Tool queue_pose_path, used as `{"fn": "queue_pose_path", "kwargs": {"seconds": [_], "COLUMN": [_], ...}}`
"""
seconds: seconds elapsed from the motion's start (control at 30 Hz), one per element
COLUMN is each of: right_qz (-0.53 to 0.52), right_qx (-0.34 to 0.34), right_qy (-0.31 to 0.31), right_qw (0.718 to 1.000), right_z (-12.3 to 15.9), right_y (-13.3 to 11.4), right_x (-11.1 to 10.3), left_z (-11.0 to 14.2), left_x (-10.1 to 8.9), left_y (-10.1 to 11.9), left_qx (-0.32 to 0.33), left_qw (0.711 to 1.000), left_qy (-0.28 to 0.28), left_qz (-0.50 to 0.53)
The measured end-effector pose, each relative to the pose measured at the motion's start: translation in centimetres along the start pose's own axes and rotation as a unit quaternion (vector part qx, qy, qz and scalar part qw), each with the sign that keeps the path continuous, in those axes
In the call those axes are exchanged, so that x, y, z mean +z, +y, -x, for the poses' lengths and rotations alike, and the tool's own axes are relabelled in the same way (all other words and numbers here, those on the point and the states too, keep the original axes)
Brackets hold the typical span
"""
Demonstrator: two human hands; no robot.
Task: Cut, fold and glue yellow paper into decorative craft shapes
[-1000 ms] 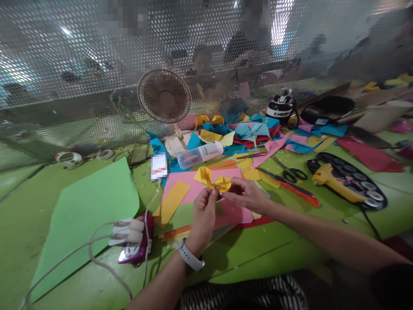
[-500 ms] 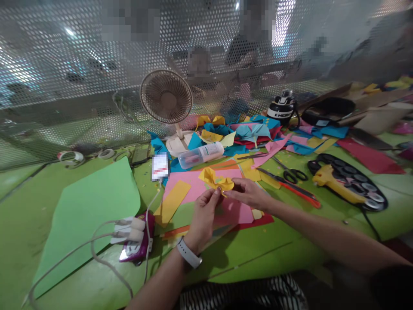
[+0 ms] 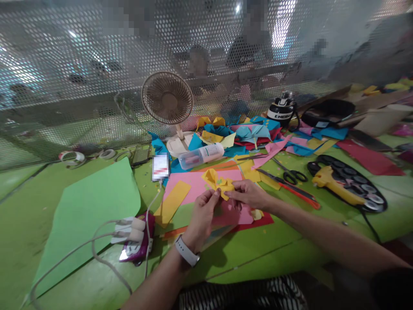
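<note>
A folded, curled piece of yellow paper (image 3: 226, 185) is held between both hands, over the table's middle. My left hand (image 3: 206, 209) pinches its near edge between thumb and fingers; a white watch band circles that wrist. From the right, my right hand (image 3: 250, 193) has its fingers closed on the paper's right side. Beneath the hands lie a pink sheet (image 3: 198, 181) and other coloured sheets. A flat yellow-orange strip (image 3: 176, 200) rests on them, left of my left hand.
Behind the hands lie a clear bottle (image 3: 201, 156) and a heap of coloured paper. Scissors (image 3: 295, 176), an orange-handled cutter (image 3: 305, 198) and a yellow glue gun (image 3: 342, 186) are on the right. A fan (image 3: 167, 99), phone (image 3: 160, 167), power strip (image 3: 137, 241) and green sheet (image 3: 90, 215) stand or lie left.
The yellow paper has turned slightly and shifted a little to the right in my hands. My right hand's fingers have moved further under its right side.
</note>
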State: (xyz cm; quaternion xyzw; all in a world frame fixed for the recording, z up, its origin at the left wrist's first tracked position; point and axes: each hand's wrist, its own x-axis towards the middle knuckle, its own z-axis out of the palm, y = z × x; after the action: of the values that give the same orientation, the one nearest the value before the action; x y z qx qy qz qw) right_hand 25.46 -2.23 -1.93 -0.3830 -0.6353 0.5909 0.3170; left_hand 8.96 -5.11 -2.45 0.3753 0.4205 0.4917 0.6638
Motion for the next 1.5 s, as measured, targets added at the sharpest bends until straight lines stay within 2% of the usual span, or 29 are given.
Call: {"fn": "queue_pose_path", "kwargs": {"seconds": [0.23,0.33,0.47,0.63,0.8,0.97,1.07,1.2,1.3,1.37,1.43,1.5], "right_qz": [0.016,0.015,0.003,-0.014,-0.020,0.006,-0.003,-0.080,-0.098,-0.100,-0.108,-0.114], "right_qx": [-0.032,-0.040,-0.050,-0.054,-0.052,-0.039,-0.029,0.001,0.024,0.025,0.005,-0.003], "right_qy": [0.006,0.013,0.017,0.013,0.011,0.020,0.001,-0.039,-0.050,-0.038,0.008,0.027], "right_qw": [0.999,0.999,0.999,0.998,0.998,0.999,1.000,0.996,0.994,0.994,0.994,0.993], "right_z": [0.4,0.5,0.5,0.5,0.8,1.0,0.9,0.7,0.6,0.6,0.6,0.6], "right_y": [-0.2,-0.4,-0.4,-0.1,-0.3,-0.9,-1.1,-1.4,-1.4,-1.5,-1.6,-1.9], "right_x": [-0.3,-0.2,-0.2,-0.2,-0.1,-0.2,-1.0,-2.7,-3.3,-3.1,-2.9,-2.7], "left_z": [0.2,0.5,1.0,1.2,1.1,1.0,1.0,0.9,0.9,0.9,1.0,1.0], "left_x": [0.2,0.4,0.5,0.6,0.6,0.7,0.5,0.2,0.1,0.2,0.3,0.4], "left_y": [0.9,1.5,2.0,1.8,1.5,1.5,1.6,1.6,1.6,1.6,1.7,1.8], "left_qx": [0.026,0.004,-0.052,-0.034,-0.047,-0.022,-0.007,0.006,0.008,0.007,0.010,0.016], "left_qw": [1.000,1.000,0.996,0.985,0.986,0.987,0.984,0.983,0.982,0.982,0.983,0.984], "left_qy": [-0.002,-0.011,-0.071,-0.139,-0.134,-0.135,-0.141,-0.141,-0.142,-0.143,-0.140,-0.138], "left_qz": [-0.016,0.005,-0.015,-0.099,-0.091,-0.090,-0.111,-0.115,-0.122,-0.124,-0.118,-0.112]}}
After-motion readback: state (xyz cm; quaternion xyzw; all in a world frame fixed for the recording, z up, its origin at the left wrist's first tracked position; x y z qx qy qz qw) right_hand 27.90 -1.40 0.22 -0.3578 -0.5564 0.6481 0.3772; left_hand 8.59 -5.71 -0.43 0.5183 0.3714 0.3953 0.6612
